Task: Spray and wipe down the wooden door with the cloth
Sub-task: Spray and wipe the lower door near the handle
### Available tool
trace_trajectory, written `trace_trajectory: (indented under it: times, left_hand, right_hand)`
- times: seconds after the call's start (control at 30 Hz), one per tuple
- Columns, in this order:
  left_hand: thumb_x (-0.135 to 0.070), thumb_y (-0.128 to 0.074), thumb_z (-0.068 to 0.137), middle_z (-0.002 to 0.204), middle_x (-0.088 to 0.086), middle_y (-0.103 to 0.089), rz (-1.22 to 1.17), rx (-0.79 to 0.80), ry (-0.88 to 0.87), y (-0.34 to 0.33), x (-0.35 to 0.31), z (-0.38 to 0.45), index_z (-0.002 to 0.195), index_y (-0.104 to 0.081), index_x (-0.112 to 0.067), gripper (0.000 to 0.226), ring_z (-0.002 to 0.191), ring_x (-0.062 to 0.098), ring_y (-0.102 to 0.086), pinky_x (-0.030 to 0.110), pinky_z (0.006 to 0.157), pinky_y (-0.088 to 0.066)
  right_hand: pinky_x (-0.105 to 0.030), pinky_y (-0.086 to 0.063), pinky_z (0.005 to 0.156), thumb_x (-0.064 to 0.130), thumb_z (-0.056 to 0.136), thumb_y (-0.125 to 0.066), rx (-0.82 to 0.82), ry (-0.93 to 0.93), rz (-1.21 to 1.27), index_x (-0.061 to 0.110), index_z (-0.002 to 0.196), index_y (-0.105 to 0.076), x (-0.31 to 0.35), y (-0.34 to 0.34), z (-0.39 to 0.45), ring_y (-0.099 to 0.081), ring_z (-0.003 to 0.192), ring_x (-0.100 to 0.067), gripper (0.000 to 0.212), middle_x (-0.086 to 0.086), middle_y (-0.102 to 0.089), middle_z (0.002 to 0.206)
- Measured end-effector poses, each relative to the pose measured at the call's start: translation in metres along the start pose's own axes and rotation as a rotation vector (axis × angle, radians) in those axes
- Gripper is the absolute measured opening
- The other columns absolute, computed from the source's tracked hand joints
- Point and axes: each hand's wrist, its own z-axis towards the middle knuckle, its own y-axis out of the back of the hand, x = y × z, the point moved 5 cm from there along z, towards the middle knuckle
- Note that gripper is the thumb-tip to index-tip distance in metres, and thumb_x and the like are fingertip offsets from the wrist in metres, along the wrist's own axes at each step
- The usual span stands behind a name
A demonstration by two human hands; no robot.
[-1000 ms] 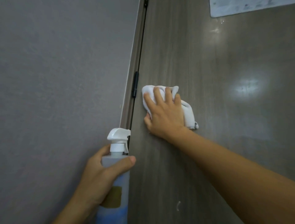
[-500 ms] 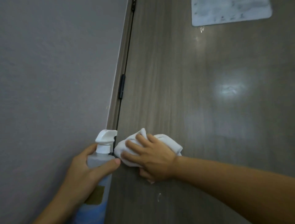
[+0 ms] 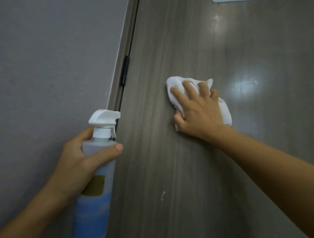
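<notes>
The wooden door is dark grey-brown with a vertical grain and fills the right of the view. My right hand presses a bunched white cloth against the door at mid height, with the fingers bent into the fabric and the thumb tucked round its lower edge. My left hand grips the neck of a clear spray bottle with a white trigger head and a blue label. The bottle stands upright beside the door's hinge edge, its nozzle pointing at the door.
A grey wall fills the left side. The door frame and a black hinge run between wall and door. A small white mark sits low on the door. A pale sheet's edge shows at the top.
My right hand has slid the cloth up and to the right, away from the hinge edge and the bottle. My left hand keeps the same hold on the bottle.
</notes>
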Motion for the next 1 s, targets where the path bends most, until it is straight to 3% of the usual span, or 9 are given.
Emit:
trace_trajectory:
  times: [0.13, 0.33, 0.4, 0.53, 0.7, 0.8, 0.93, 1.0]
  left_hand:
    - [-0.053, -0.079, 0.056, 0.077, 0.010, -0.075, 0.043, -0.044, -0.067, 0.007, -0.007, -0.006, 0.089, -0.073, -0.025, 0.044, 0.069, 0.028, -0.074, 0.035, 0.058, -0.061]
    - [-0.050, -0.079, 0.061, 0.082, 0.012, -0.073, -0.020, -0.061, -0.048, 0.016, -0.008, -0.007, 0.092, -0.071, -0.022, 0.043, 0.073, 0.031, -0.073, 0.040, 0.062, -0.061]
    - [-0.049, -0.080, 0.060, 0.083, 0.012, -0.073, -0.087, -0.070, 0.002, 0.016, 0.000, -0.005, 0.092, -0.071, -0.023, 0.042, 0.073, 0.031, -0.073, 0.039, 0.061, -0.061]
    - [-0.046, -0.083, 0.058, 0.083, 0.015, -0.072, -0.180, -0.068, 0.158, -0.004, 0.034, -0.010, 0.091, -0.072, -0.017, 0.045, 0.072, 0.031, -0.071, 0.039, 0.062, -0.060]
    - [-0.023, -0.084, 0.064, 0.074, 0.013, -0.072, -0.212, 0.095, 0.402, -0.055, 0.091, -0.073, 0.095, -0.069, -0.005, 0.038, 0.066, 0.027, -0.070, 0.032, 0.057, -0.058]
    - [-0.031, -0.088, 0.053, 0.074, 0.013, -0.071, -0.197, 0.168, 0.484, -0.078, 0.113, -0.120, 0.094, -0.074, -0.009, 0.048, 0.068, 0.027, -0.068, 0.034, 0.063, -0.058]
    - [-0.040, -0.085, 0.049, 0.077, 0.004, -0.075, -0.098, 0.196, 0.458, -0.089, 0.117, -0.144, 0.101, -0.073, -0.013, 0.060, 0.068, 0.013, -0.071, 0.023, 0.065, -0.057]
    - [-0.044, -0.083, 0.048, 0.083, 0.001, -0.076, -0.058, 0.197, 0.459, -0.089, 0.117, -0.143, 0.105, -0.070, -0.017, 0.065, 0.074, 0.014, -0.073, 0.021, 0.066, -0.058]
  right_hand:
    - [-0.052, -0.037, 0.093, 0.055, 0.084, -0.053, 0.064, 0.163, 0.010, 0.028, 0.157, -0.040, 0.023, -0.001, -0.079, -0.043, 0.130, -0.047, 0.079, -0.013, -0.039, 0.159]
    - [-0.054, -0.041, 0.093, 0.057, 0.087, -0.051, 0.133, 0.362, 0.007, 0.028, 0.160, -0.040, 0.030, -0.010, -0.121, -0.048, 0.126, -0.046, 0.079, -0.013, -0.042, 0.159]
    - [-0.052, -0.040, 0.092, 0.056, 0.087, -0.050, 0.106, 0.335, -0.006, 0.028, 0.159, -0.039, 0.030, -0.010, -0.095, -0.047, 0.123, -0.045, 0.078, -0.013, -0.042, 0.158]
    - [-0.056, -0.039, 0.096, 0.055, 0.087, -0.046, 0.033, 0.081, 0.007, 0.029, 0.156, -0.039, 0.031, -0.004, -0.018, -0.046, 0.126, -0.047, 0.074, -0.012, -0.040, 0.159]
    - [-0.059, -0.037, 0.100, 0.053, 0.089, -0.043, 0.008, 0.018, 0.006, 0.027, 0.154, -0.039, 0.035, -0.008, 0.004, -0.043, 0.131, -0.048, 0.070, -0.013, -0.042, 0.157]
    - [-0.059, -0.037, 0.099, 0.052, 0.090, -0.042, -0.019, 0.026, 0.004, 0.026, 0.153, -0.039, 0.032, -0.009, 0.004, -0.043, 0.132, -0.048, 0.068, -0.012, -0.042, 0.157]
    - [-0.058, -0.036, 0.098, 0.052, 0.090, -0.040, -0.036, 0.030, 0.005, 0.025, 0.153, -0.040, 0.031, -0.011, 0.006, -0.042, 0.134, -0.049, 0.068, -0.011, -0.041, 0.158]
    - [-0.059, -0.035, 0.100, 0.052, 0.091, -0.039, -0.035, 0.034, 0.007, 0.025, 0.154, -0.038, 0.032, -0.012, 0.006, -0.041, 0.135, -0.049, 0.069, -0.011, -0.040, 0.159]
